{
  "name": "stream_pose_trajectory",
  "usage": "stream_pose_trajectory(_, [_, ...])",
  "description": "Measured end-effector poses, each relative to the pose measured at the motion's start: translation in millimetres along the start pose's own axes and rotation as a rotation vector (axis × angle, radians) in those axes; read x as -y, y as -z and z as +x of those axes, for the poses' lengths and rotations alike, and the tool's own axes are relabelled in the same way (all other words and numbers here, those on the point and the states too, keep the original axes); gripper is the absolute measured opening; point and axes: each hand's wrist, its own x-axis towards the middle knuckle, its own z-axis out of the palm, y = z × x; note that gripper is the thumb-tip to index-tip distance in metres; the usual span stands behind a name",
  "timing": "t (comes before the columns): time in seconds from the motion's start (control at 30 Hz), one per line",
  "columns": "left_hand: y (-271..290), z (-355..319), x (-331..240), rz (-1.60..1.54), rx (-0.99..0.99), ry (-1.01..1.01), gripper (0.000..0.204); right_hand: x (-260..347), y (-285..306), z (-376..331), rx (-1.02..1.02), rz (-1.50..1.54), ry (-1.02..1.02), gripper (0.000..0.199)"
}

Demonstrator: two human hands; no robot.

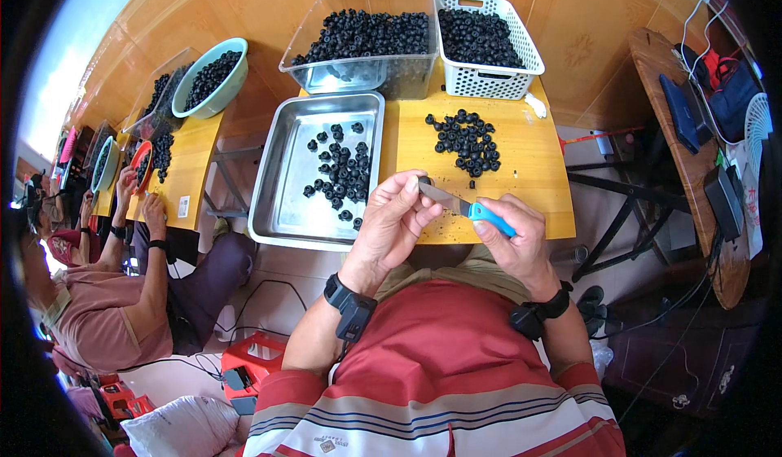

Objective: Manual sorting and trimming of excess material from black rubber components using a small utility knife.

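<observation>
Knife (pixel 492 218), one, clamped in right hand (pixel 519 239) — left hand (pixel 388 219) pinching one black piece (pixel 424 181)

We see small dark lettering and a diamond emblem (pixel 327 446) on the red, white and grey striped cloth shirt (pixel 444 351). We spot red characters on a flat white sheet (pixel 753 204); a small square white label (pixel 183 206) on the yellow wooden side table (pixel 195 157) is illegible.

We are looking at our yellow worktop (pixel 533 200): a clear tub (pixel 411 81) and white basket (pixel 489 85) are standing at the back, a metal tray (pixel 285 164) and loose black pieces (pixel 470 141) are lying nearer us.
</observation>
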Motion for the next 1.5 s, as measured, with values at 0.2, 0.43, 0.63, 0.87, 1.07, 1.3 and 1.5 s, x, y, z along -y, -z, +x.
stream_pose_trajectory(0.2, [-2.0,-3.2,0.2,0.066,0.007,0.003,0.015,-15.1,0.0,-1.7,-0.047,-0.019,-0.079,0.027])
stream_pose_trajectory(0.43, [-0.2,-9.4,-14.1,0.259,-0.125,-0.095,0.014,-28.1,0.7,-8.2,-0.091,0.050,-0.110,0.027])
stream_pose_trajectory(0.63, [38.1,-6.4,-56.8,1.036,-0.395,-0.405,0.013,-75.1,14.3,-18.6,-0.300,0.034,-0.368,0.030])
stream_pose_trajectory(0.87, [38.4,13.1,-77.5,1.689,-0.380,-0.522,0.017,-109.7,20.2,-25.0,-0.381,0.054,-0.402,0.029])
stream_pose_trajectory(1.07, [13.4,46.0,-43.3,1.909,-0.088,-0.526,0.020,-118.3,19.7,-29.5,-0.404,0.099,-0.449,0.028])
stream_pose_trajectory(1.3, [13.6,103.4,-2.9,2.100,0.033,-0.319,0.029,-121.6,18.3,-32.9,-0.399,0.162,-0.420,0.029])
stream_pose_trajectory(1.5, [16.8,121.3,8.2,2.175,0.052,-0.272,0.023,-117.0,19.3,-33.3,-0.407,0.122,-0.422,0.030])
